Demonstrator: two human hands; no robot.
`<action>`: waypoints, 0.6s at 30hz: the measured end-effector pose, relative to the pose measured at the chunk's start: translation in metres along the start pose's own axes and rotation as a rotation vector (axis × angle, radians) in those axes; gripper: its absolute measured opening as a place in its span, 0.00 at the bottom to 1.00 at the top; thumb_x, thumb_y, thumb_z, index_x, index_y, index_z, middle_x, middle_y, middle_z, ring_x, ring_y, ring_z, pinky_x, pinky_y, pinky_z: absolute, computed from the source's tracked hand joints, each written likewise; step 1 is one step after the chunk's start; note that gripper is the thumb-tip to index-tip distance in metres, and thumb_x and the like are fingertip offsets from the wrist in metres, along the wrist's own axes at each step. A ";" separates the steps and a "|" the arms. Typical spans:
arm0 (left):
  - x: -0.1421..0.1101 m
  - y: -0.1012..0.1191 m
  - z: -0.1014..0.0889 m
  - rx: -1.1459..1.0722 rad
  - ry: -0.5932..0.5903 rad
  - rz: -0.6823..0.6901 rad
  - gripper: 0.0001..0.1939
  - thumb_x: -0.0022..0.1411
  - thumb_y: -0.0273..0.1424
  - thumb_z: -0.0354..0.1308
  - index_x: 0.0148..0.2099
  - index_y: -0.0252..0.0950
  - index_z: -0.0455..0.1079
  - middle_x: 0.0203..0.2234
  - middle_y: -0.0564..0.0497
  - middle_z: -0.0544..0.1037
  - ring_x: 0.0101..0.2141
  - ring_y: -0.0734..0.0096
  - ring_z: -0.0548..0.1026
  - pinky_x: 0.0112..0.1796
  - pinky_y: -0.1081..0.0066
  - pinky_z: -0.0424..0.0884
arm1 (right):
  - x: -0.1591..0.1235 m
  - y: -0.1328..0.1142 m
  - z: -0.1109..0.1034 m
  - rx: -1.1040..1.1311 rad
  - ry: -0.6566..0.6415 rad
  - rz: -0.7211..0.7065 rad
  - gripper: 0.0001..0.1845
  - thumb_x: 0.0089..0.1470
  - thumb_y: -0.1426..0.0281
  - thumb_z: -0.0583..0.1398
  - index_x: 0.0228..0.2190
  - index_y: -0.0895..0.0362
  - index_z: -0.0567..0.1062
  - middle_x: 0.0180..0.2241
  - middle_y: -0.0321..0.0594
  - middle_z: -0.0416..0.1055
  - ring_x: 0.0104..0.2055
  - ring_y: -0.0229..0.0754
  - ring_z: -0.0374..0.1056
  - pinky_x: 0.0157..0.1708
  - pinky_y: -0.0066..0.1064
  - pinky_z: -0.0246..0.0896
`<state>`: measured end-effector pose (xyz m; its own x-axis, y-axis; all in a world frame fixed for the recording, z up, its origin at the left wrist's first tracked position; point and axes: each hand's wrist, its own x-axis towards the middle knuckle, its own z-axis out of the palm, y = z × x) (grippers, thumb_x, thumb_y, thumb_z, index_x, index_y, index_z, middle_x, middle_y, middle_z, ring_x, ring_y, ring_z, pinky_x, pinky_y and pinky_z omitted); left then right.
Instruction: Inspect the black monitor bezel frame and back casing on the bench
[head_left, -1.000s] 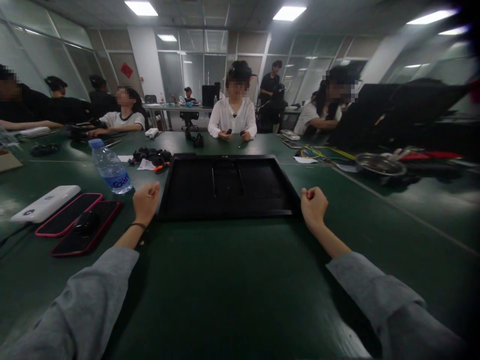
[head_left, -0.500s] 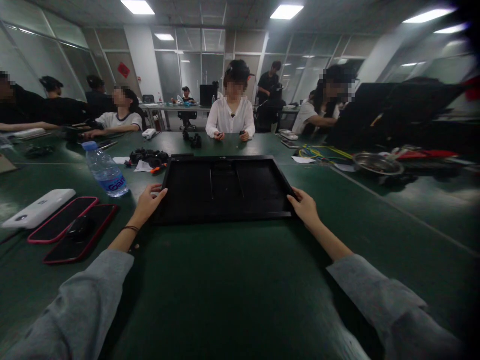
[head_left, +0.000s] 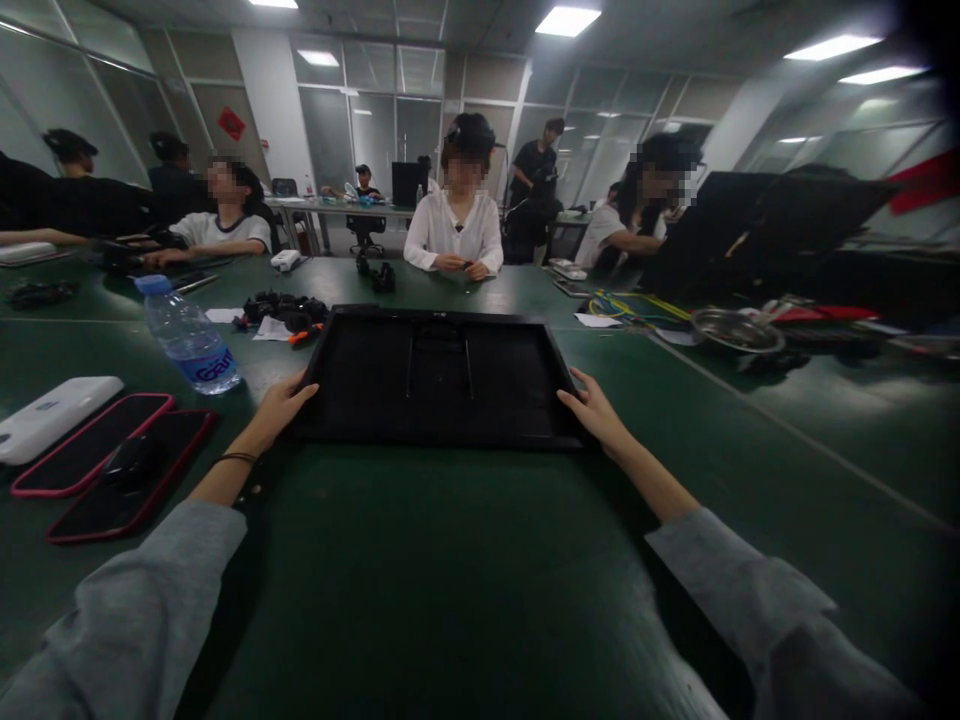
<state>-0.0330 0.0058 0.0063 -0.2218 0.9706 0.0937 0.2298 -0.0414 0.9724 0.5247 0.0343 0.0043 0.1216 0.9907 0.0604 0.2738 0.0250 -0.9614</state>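
Note:
A black, shallow rectangular tray point(head_left: 514, 390) with a raised rim lies before me, and two thin metal rods show inside it. My left hand point(head_left: 279, 408) is closed on its left edge, thumb over the rim and the other fingers partly hidden behind. At the opposite edge, my right hand point(head_left: 598, 412) grips the rim the same way. What exactly the tray belongs to I cannot tell.
To the left are a water bottle point(head_left: 191, 345), a white device point(head_left: 56, 415) and two red-edged phones point(head_left: 94, 445), one with a black mouse point(head_left: 133, 462) on it. Cables point(head_left: 637, 305) and a metal bowl point(head_left: 739, 330) lie right. A person point(head_left: 452, 230) sits opposite.
The scene has shifted left in the view, tray and hands with it. Both hands keep their hold on the tray. The person opposite has brought their hands together.

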 end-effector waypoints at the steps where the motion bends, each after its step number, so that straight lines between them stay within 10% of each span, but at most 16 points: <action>1: -0.001 0.001 0.000 0.016 0.002 -0.008 0.28 0.55 0.40 0.66 0.58 0.38 0.76 0.53 0.48 0.80 0.54 0.54 0.76 0.55 0.56 0.73 | 0.000 -0.003 0.000 0.030 -0.014 0.014 0.47 0.50 0.59 0.65 0.68 0.51 0.55 0.45 0.44 0.78 0.43 0.50 0.77 0.45 0.46 0.76; 12: -0.015 0.018 0.007 0.057 -0.094 -0.021 0.35 0.44 0.47 0.72 0.54 0.36 0.79 0.46 0.44 0.83 0.44 0.55 0.80 0.43 0.61 0.78 | 0.001 -0.009 -0.018 0.129 0.193 0.014 0.36 0.43 0.66 0.67 0.56 0.50 0.72 0.43 0.40 0.80 0.42 0.51 0.78 0.48 0.49 0.75; 18: -0.017 0.023 0.006 0.168 -0.098 0.068 0.38 0.48 0.58 0.64 0.51 0.33 0.80 0.35 0.46 0.83 0.24 0.72 0.72 0.34 0.65 0.72 | -0.009 -0.013 -0.047 -0.018 0.271 -0.096 0.29 0.42 0.65 0.66 0.50 0.52 0.77 0.37 0.41 0.79 0.38 0.50 0.77 0.41 0.46 0.76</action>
<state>-0.0182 -0.0104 0.0260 -0.1090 0.9857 0.1282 0.3981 -0.0749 0.9143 0.5649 0.0190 0.0285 0.3444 0.9119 0.2232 0.3129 0.1126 -0.9431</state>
